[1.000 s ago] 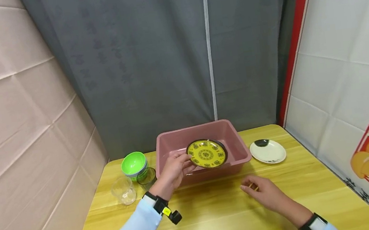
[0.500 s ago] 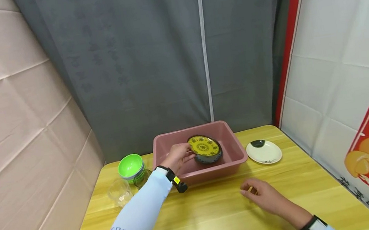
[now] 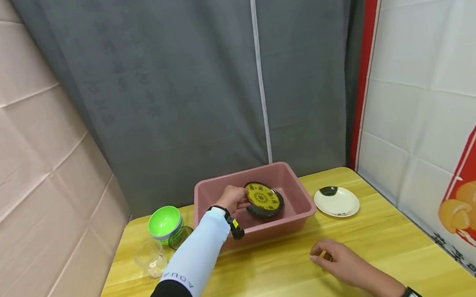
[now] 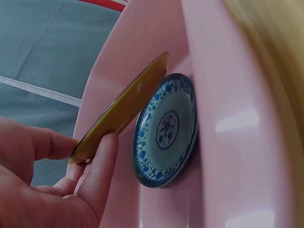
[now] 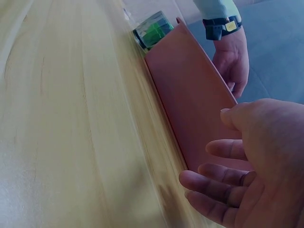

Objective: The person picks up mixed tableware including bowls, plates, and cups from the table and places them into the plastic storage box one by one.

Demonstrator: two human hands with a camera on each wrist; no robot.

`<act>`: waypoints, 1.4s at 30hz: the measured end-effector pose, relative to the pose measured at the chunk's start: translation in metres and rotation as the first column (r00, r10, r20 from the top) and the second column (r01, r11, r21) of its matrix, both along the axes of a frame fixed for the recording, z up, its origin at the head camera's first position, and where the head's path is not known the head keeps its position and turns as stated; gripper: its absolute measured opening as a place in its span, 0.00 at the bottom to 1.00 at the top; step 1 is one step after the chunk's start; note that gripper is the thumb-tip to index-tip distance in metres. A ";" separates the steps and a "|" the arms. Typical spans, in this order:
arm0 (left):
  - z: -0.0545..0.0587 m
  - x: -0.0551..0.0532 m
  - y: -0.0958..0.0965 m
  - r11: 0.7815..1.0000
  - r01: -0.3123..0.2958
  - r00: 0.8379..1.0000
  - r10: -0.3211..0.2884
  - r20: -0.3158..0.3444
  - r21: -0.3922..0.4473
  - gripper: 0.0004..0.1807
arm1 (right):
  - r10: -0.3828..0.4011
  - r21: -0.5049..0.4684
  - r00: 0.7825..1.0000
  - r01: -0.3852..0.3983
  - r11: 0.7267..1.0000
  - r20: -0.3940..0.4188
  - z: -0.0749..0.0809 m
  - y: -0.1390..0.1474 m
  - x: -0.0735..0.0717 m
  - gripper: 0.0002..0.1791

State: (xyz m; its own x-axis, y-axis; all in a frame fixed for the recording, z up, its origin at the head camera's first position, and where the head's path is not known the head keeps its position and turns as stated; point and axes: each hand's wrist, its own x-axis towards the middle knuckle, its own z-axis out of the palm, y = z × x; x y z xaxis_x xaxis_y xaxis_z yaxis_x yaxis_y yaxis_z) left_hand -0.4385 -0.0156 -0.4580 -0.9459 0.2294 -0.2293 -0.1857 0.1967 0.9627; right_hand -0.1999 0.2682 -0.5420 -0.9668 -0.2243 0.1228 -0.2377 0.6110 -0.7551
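Note:
My left hand [image 3: 233, 198] reaches into a pink plastic basin [image 3: 263, 236] and pinches the rim of a yellow plate [image 3: 263, 195] with dark patterns. In the left wrist view the thumb is on one face and the fingers on the other, and the plate is tilted. Just beneath it, inside the basin, lies a blue-and-white patterned plate [image 4: 167, 129]; whether the two plates touch I cannot tell. Over the table in front of the basin, my right hand [image 3: 337, 260] hangs with loosely bent fingers and holds nothing.
Left of the basin stand stacked bowls with a green one [image 3: 164, 221] on top, a dark glass [image 3: 180, 237] and a clear glass [image 3: 150, 258]. A white plate [image 3: 337, 201] with a black patch lies to the right. A grey curtain [image 3: 184, 85] hangs behind the wooden table [image 3: 256, 286].
My left hand has carried the yellow plate farther back and down into the basin, over the blue-patterned plate. The right hand has stayed nearly in place. The head view has shifted slightly.

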 end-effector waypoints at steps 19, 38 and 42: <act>-0.006 -0.017 0.012 0.986 0.013 1.000 -0.011 0.011 -0.164 0.18 | 0.080 -0.002 0.997 -0.080 0.997 0.004 0.009 0.000 0.013 0.12; -0.021 -0.042 0.008 0.984 0.044 0.992 -0.022 0.127 -0.174 0.23 | 0.095 -0.004 0.995 -0.095 0.995 -0.002 0.008 -0.002 0.023 0.12; -0.017 -0.041 0.010 0.982 0.035 0.986 -0.002 0.169 -0.187 0.29 | 0.092 -0.007 0.996 -0.092 0.996 0.009 0.007 -0.002 0.024 0.12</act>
